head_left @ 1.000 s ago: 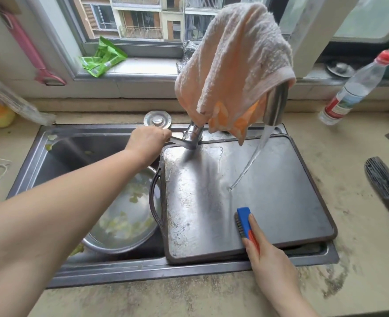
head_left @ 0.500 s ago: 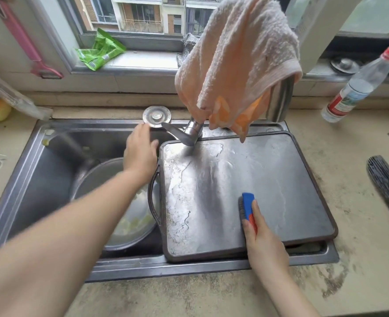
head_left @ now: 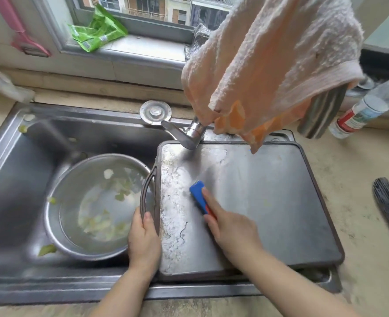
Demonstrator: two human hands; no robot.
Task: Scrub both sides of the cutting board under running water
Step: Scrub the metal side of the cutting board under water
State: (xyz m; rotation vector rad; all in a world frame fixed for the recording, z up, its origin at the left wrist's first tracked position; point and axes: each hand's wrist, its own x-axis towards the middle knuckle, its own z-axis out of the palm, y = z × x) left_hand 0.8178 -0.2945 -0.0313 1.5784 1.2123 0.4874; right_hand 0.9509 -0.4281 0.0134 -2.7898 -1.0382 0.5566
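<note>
While my left hand [head_left: 144, 239] curls around the near end of the loop handle [head_left: 146, 193] on the board's left edge, my right hand [head_left: 231, 227] presses a blue scrub brush [head_left: 199, 196] down onto the wet face, fingers clenched along its back. The cutting board [head_left: 268, 202] lies flat across the right half of the sink [head_left: 10, 179], its far edge just under the faucet [head_left: 189, 133] and its right edge over the sink rim next to the counter. I see no stream falling from the spout now, though the surface carries a film of water and a pale, speckled residue along its left strip. It looks like a rigid metal-faced slab with a dark raised rim, so I judge it stiff, fairly heavy, and slick when wet. For turning it to the 2nd side I would trust the handle most, with my other palm under the opposite long edge, since a pinch on the flat face would likely slide. Beside it, in the left basin, a steel bowl [head_left: 93, 207] holds water and vegetable scraps, touching or nearly touching the handle, so tipping the board that way could knock it. A towel [head_left: 268, 65] draped over the faucet hangs just above the far edge.
</note>
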